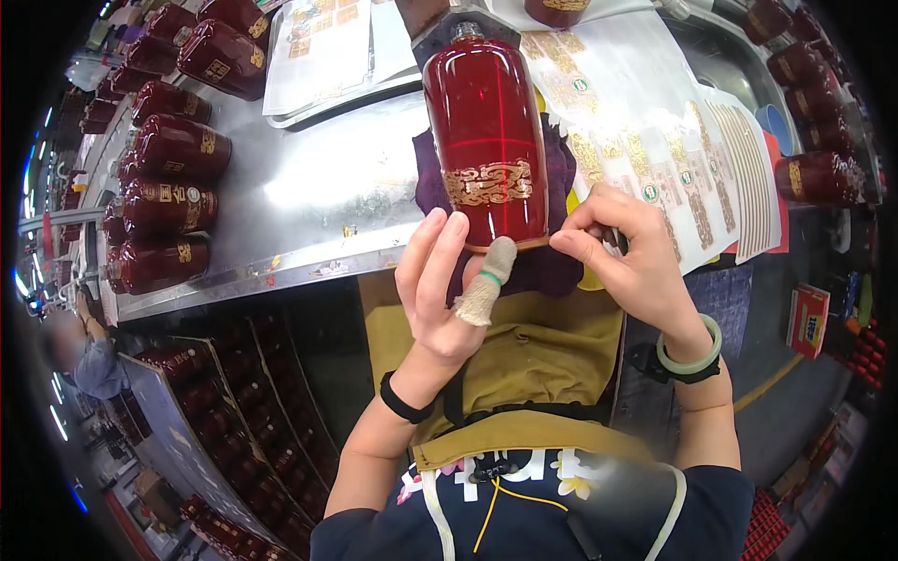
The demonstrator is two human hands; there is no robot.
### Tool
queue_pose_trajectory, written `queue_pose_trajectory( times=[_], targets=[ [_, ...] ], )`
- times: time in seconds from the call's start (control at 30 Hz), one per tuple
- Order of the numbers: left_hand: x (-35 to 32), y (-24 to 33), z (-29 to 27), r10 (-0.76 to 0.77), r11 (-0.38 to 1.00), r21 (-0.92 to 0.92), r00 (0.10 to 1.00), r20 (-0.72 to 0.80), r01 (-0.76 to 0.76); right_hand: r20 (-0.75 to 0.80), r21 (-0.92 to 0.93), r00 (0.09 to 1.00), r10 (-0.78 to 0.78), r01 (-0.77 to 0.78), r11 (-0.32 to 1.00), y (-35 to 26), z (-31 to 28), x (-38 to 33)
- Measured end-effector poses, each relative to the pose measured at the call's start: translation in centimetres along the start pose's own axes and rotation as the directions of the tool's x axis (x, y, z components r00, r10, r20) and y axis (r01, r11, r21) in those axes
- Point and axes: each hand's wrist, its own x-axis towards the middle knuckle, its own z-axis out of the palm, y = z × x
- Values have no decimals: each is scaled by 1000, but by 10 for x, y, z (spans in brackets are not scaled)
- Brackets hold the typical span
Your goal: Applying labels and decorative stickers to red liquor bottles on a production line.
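In the head view, we find the red bottle (486, 122) in front of us, lying on a purple cloth (427, 173) at the near edge of the bench (309, 206), neck pointing away and base toward our body. Our left hand (438, 304) has its grip spread: two fingers rise beside the lower wall, while the thumb, in a fabric finger cover (478, 297), rests at the base edge. Our right hand (641, 245) is curled, thumb tip by the end of a thin gold-brown strip (533, 245) along that edge; we cannot tell whether it pinches the strip, nor what dark thing sits among the fingers.

We judge that the strip could run crooked or wrinkle if the right hand pulled unevenly, or lift if the thumb slipped. The bottle might roll too, since its rounded wall looks slick and the cloth seems soft.

The glass is deep red, glossy and narrower at the neck, with a lacy gold ornament (488, 184) across its lower body. The finger cover looks frayed and matte; the bench is smooth metal; the patterned sheets (645, 79) on the right look thin and flat.
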Motion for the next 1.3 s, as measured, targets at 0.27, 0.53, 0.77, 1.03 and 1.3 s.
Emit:
queue_pose_trajectory(
  times=[0.27, 0.53, 0.77, 1.03, 1.3],
  targets=[
    [5, -4, 7, -32, 974, -226, 993, -111, 6, -1, 25, 999, 41, -41, 999, -1, 4, -1],
    [-6, -7, 1, -65, 993, -106, 996, -66, 58, -11, 20, 1000, 23, -23, 1000, -1, 2, -1],
    [2, 8, -1, 6, 989, 147, 1000, 23, -9, -14, 7, 1000, 15, -15, 1000, 1, 2, 0],
    [1, -2, 8, -230, 955, -211, 970, -77, 210, -13, 12, 1000, 6, -6, 1000, -2, 4, 0],
    [-7, -7, 2, -29, 998, -57, 998, -47, 26, -10, 22, 1000, 7, -7, 1000, 0, 4, 0]
  ],
)
